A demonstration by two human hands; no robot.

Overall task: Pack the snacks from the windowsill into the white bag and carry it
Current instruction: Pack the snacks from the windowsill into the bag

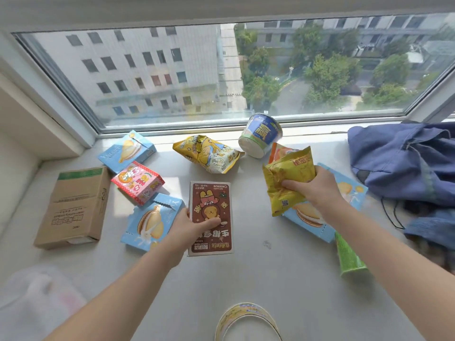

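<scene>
My right hand (316,190) is closed on a crumpled yellow snack packet (288,178), held just above the windowsill (246,274). My left hand (190,223) grips the left edge of a flat brown snack box (211,215), thumb on top. A white plastic bag (37,299) lies blurred at the lower left. Other snacks on the sill: a yellow popcorn bag (209,153), a tipped blue noodle cup (261,135), blue biscuit boxes (128,151) (151,222) (320,217), a pink box (138,182) and a brown carton (73,207).
A blue cloth bag (403,163) is heaped at the right end of the sill. A green packet (348,257) lies by my right forearm. A round paper lid or cup rim (246,318) sits at the near edge. The window glass (221,70) stands right behind the snacks.
</scene>
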